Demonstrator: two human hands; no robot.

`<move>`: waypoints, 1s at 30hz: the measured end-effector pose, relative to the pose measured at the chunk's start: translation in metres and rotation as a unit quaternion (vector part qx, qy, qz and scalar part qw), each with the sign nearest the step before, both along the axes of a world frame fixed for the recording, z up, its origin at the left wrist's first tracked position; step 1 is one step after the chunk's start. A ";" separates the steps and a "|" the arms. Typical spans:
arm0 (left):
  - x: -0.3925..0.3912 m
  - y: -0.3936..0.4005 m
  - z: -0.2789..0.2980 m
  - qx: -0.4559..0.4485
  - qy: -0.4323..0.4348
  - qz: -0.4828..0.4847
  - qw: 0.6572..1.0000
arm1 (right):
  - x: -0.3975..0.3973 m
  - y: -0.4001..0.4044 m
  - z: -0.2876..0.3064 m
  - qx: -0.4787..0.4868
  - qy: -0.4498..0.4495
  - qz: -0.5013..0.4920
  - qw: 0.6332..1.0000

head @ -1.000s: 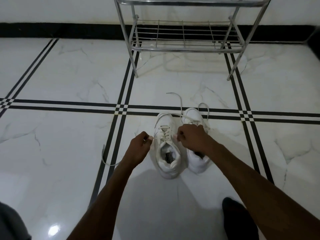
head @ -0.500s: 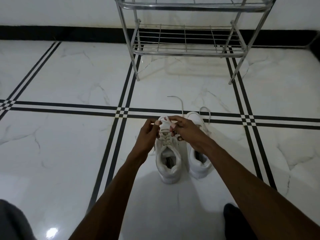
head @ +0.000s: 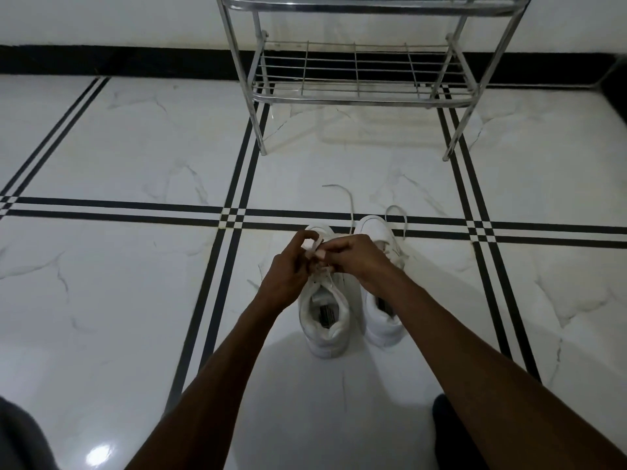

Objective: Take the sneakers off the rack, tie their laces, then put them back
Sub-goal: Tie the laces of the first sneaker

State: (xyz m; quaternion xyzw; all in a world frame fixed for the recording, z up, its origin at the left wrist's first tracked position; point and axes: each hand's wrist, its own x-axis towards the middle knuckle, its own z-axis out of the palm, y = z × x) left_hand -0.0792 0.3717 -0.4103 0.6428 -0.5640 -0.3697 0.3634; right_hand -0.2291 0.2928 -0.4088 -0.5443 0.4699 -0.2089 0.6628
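Note:
Two white sneakers stand side by side on the floor, toes pointing away from me. Over the left sneaker (head: pixel 325 320) my left hand (head: pixel 288 273) and my right hand (head: pixel 359 259) meet, both pinching its white lace above the tongue. My fingers hide how the lace is crossed. The right sneaker (head: pixel 383 310) lies partly under my right wrist, and its loose lace (head: pixel 342 195) trails forward over the tiles. The metal shoe rack (head: pixel 359 96) stands further ahead with nothing on its lower shelf.
The floor is glossy white marble tile (head: pixel 135 157) crossed by black double lines. A black skirting (head: pixel 118 62) runs along the white wall behind the rack. A dark shape (head: pixel 451 432) sits at the bottom right under my right forearm, and grey cloth (head: pixel 20 435) at bottom left.
A second ago my hands were apart, pulling the lace ends out sideways. They have come together over the left sneaker's tongue and now work the lace between the fingertips.

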 end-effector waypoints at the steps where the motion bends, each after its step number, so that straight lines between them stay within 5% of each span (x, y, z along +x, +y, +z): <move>1: 0.000 0.000 0.000 0.000 -0.003 -0.001 1.000 | -0.001 0.001 0.000 0.006 -0.018 0.020 1.000; 5: 0.001 -0.002 -0.002 0.016 0.010 0.009 1.000 | 0.001 0.003 0.002 0.021 -0.022 -0.010 0.999; 10: 0.002 0.001 0.000 0.096 0.160 0.106 0.977 | 0.004 0.002 0.001 0.028 -0.036 -0.050 0.998; 13: 0.006 0.001 -0.002 0.131 0.195 0.138 0.962 | -0.006 -0.005 0.004 -0.104 0.062 0.065 0.990; 16: 0.006 0.002 -0.002 0.132 0.197 0.145 0.961 | -0.008 -0.012 0.010 -0.239 0.196 0.146 0.940; 21: 0.004 0.001 -0.003 0.115 0.215 0.140 0.960 | 0.004 -0.004 0.005 -0.378 0.246 0.095 0.888; 26: 0.006 -0.001 -0.002 0.117 0.191 0.059 0.973 | 0.006 0.003 0.005 -0.303 0.170 -0.003 0.938; 30: 0.010 -0.005 -0.003 0.082 0.009 0.058 0.995 | -0.005 0.000 0.011 -0.210 0.152 -0.015 0.966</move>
